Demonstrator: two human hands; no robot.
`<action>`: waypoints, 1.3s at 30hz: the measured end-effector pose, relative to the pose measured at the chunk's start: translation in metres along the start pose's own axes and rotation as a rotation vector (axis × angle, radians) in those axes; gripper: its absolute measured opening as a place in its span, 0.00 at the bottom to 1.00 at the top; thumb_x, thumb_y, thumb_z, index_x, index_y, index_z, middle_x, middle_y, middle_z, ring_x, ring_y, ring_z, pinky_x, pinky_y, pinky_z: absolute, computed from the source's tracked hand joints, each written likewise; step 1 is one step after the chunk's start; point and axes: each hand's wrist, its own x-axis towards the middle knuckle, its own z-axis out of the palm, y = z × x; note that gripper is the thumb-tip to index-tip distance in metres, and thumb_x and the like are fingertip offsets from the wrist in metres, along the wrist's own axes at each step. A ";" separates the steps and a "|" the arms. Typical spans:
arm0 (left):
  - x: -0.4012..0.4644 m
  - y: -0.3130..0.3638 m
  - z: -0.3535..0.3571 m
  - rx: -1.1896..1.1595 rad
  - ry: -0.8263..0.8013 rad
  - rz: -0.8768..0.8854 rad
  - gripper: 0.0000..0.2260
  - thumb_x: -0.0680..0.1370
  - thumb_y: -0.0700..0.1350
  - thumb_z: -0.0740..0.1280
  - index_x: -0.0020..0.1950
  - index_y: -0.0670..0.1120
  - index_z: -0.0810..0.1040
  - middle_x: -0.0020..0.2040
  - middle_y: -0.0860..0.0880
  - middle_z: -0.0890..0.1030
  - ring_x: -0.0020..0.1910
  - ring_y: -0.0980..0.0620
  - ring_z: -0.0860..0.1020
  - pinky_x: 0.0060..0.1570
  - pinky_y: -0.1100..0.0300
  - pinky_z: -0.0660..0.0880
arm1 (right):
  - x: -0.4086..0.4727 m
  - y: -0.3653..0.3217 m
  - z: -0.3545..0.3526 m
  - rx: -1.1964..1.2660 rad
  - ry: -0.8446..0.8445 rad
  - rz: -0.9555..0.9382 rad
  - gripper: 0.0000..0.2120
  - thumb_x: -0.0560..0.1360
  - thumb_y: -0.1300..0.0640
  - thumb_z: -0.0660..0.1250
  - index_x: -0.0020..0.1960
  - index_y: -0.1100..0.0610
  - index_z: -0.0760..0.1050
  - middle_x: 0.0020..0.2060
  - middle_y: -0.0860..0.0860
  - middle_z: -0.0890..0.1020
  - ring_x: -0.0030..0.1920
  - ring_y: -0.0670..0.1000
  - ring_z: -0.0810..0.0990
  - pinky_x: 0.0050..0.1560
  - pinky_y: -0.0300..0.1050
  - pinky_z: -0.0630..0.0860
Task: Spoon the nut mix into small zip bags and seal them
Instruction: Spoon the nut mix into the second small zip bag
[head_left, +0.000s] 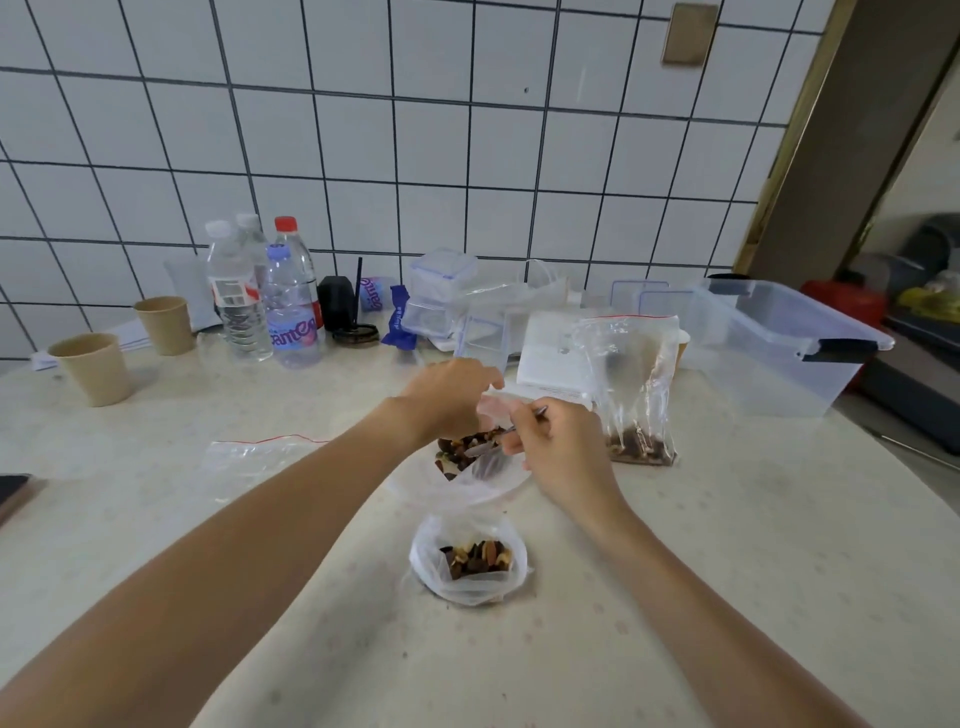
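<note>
My left hand pinches the rim of a clear plastic bag holding the nut mix, keeping its mouth up. My right hand grips a metal spoon whose bowl dips into the nuts. Closer to me sits a smaller clear bag with nuts in it, its top open. An upright zip bag with a red seal strip stands to the right, nuts at its bottom. An empty zip bag lies flat on the counter to the left.
Two paper cups stand at the left. Water bottles and small lidded boxes line the tiled wall. A large clear storage bin sits at the right counter edge. A dark object lies at the far left.
</note>
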 end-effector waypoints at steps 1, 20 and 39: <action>0.003 0.001 0.004 0.025 -0.022 -0.002 0.14 0.80 0.55 0.69 0.64 0.53 0.78 0.60 0.51 0.81 0.61 0.47 0.79 0.53 0.55 0.74 | 0.000 0.000 0.002 -0.011 -0.020 0.008 0.17 0.82 0.47 0.64 0.36 0.49 0.79 0.32 0.48 0.86 0.36 0.47 0.86 0.43 0.57 0.84; -0.028 -0.032 0.021 -0.157 0.218 -0.264 0.13 0.86 0.53 0.60 0.46 0.50 0.76 0.38 0.52 0.78 0.35 0.53 0.77 0.33 0.59 0.74 | -0.009 0.007 -0.018 -0.419 0.041 -0.200 0.16 0.85 0.51 0.61 0.46 0.59 0.78 0.29 0.51 0.81 0.29 0.53 0.77 0.35 0.50 0.75; -0.036 -0.030 0.033 -0.291 0.196 -0.128 0.16 0.85 0.61 0.57 0.46 0.53 0.75 0.37 0.54 0.79 0.37 0.52 0.79 0.39 0.51 0.79 | 0.003 0.031 0.017 0.063 0.106 0.131 0.14 0.83 0.52 0.68 0.45 0.62 0.83 0.35 0.49 0.87 0.33 0.48 0.86 0.43 0.50 0.84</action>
